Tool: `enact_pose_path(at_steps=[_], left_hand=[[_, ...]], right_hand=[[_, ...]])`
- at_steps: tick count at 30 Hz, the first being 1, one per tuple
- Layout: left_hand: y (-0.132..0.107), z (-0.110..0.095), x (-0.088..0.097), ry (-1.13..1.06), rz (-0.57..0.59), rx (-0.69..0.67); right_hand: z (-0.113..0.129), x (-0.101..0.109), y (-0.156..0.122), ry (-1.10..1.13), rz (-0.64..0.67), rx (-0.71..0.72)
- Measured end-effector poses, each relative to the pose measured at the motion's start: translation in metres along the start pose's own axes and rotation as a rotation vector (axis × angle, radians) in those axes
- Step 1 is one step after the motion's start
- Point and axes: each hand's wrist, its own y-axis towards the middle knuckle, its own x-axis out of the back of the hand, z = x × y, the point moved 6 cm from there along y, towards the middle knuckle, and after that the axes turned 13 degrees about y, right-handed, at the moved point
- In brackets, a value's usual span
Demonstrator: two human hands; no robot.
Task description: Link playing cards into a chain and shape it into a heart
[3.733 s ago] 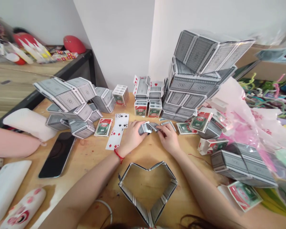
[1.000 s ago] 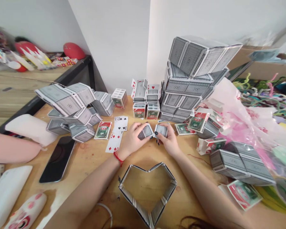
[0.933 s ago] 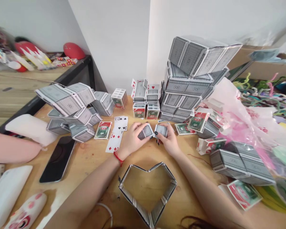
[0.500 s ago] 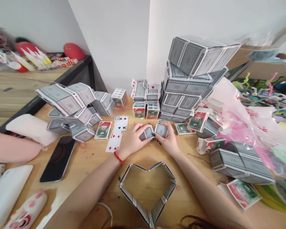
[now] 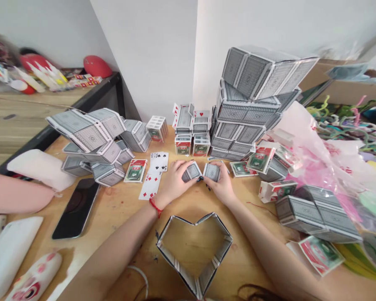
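My left hand [image 5: 176, 182] is closed around a small stack of grey-backed playing cards [image 5: 192, 172], gripped between thumb and fingers. A second stack of playing cards [image 5: 212, 172] is held by my right hand [image 5: 222, 184]. The two stacks tilt toward each other, their inner edges close together just above the tabletop. Nearer to me, between my forearms, stands a heart-shaped frame [image 5: 178, 264] made of playing cards. Loose face-up cards, a four of diamonds [image 5: 149, 187] and a four of spades [image 5: 161, 162], lie left of my left hand.
A tall stack of card-built shapes [image 5: 238, 110] rises behind at right; lower ones [image 5: 94, 136] stand at left. Card boxes [image 5: 135, 171] lie about the wooden table [image 5: 113, 221]. A black phone [image 5: 76, 209] rests at left, pink plastic wrapping [image 5: 313, 146] at right.
My left hand has tilted its card stack slightly, showing more of its back. My right hand stays almost where it was.
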Motion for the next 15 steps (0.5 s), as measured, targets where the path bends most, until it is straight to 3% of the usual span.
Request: enact_pose_path(at_steps=[6,15], left_hand=[[0.001,-0.006,0.001,0.02,0.032,-0.051],[0.0,-0.002,-0.002,0.009,0.0,-0.017]], right_hand=[[-0.011,-0.01,-0.003,0.277,0.071,-0.235],[-0.012,-0.013,-0.003,0.33,0.087,-0.266]])
